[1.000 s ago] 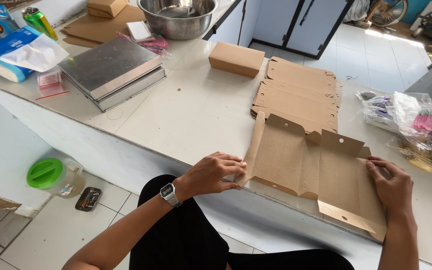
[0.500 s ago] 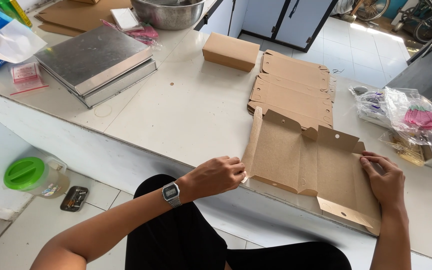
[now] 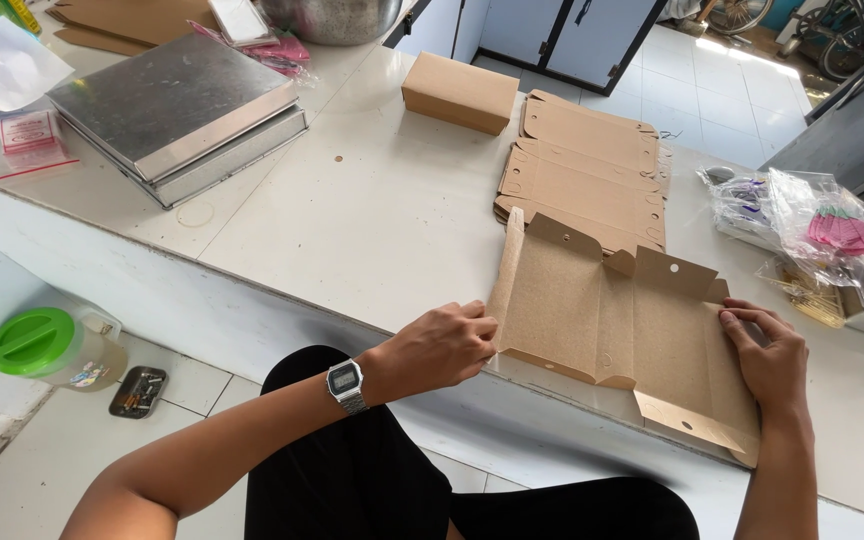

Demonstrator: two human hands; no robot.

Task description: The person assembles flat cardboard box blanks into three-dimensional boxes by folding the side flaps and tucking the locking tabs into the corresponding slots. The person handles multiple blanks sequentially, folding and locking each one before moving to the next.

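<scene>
A flat brown cardboard box blank [image 3: 617, 315] lies at the near edge of the white counter [image 3: 382, 220], its side flaps partly raised. My left hand [image 3: 442, 345], with a wristwatch on the wrist, grips the blank's upright left flap. My right hand [image 3: 772, 355] presses on the blank's right flap near the far corner. Just behind the blank lies a stack of flat box blanks [image 3: 582, 165]. A folded, closed cardboard box [image 3: 459, 92] stands beyond the stack.
Stacked metal trays [image 3: 177, 110] sit at the left of the counter, a steel bowl [image 3: 337, 15] behind them. Plastic bags with small items [image 3: 822, 240] lie at the right. On the floor stand a green-lidded container [image 3: 47, 345] and a small tin [image 3: 137, 390].
The view has moved closer and slightly left. My left hand has shifted along the blank's left flap, raising it upright; my right hand stays on the right flap.
</scene>
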